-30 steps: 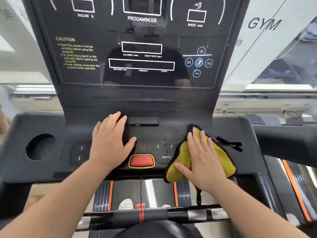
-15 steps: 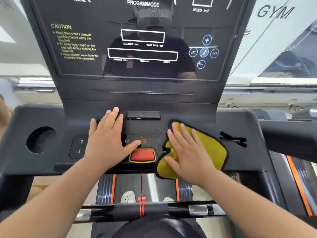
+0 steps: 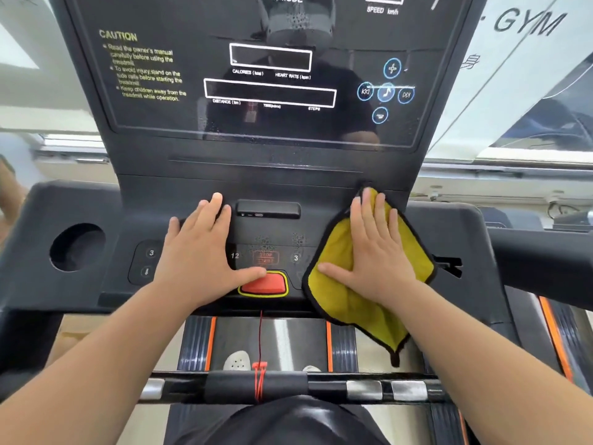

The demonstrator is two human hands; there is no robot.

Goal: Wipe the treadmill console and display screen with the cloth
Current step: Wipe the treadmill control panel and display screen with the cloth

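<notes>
Head view showed the yellow cloth point(image 3: 346, 303) with its black edging lying on the right part of the treadmill console point(image 3: 455, 239), its lower corner hanging past the console's front edge over the belt point(image 3: 279, 338). The right hand point(image 3: 375, 255) lay flat on top of the cloth, fingers spread and pointing up toward the display, the palm pressing the fabric against the panel rather than pinching it. The cloth's upper tip reached the base of the upright section, just under the display screen point(image 3: 263, 91).

The left hand point(image 3: 199, 252) rested bare on the console to the left of centre, also flat with fingers spread; its thumb touched the upper left edge of the red stop button point(image 3: 264, 284), which sat in a yellow-rimmed surround between the two hands. Above that button, a small black raised tab point(image 3: 269, 209) sat between the fingertips of both hands. Printed numbers and a faint red label showed on the panel between the hands.

The display screen stood dark above, with yellow caution text at its left, white outlined readout boxes in the middle and blue round media icons at its right. A round cup holder point(image 3: 77, 247) opened at the console's far left. Below the forearms ran a handlebar point(image 3: 288, 385) with metal grip plates, and a red safety cord point(image 3: 260, 342) hung from the stop button down to it.
</notes>
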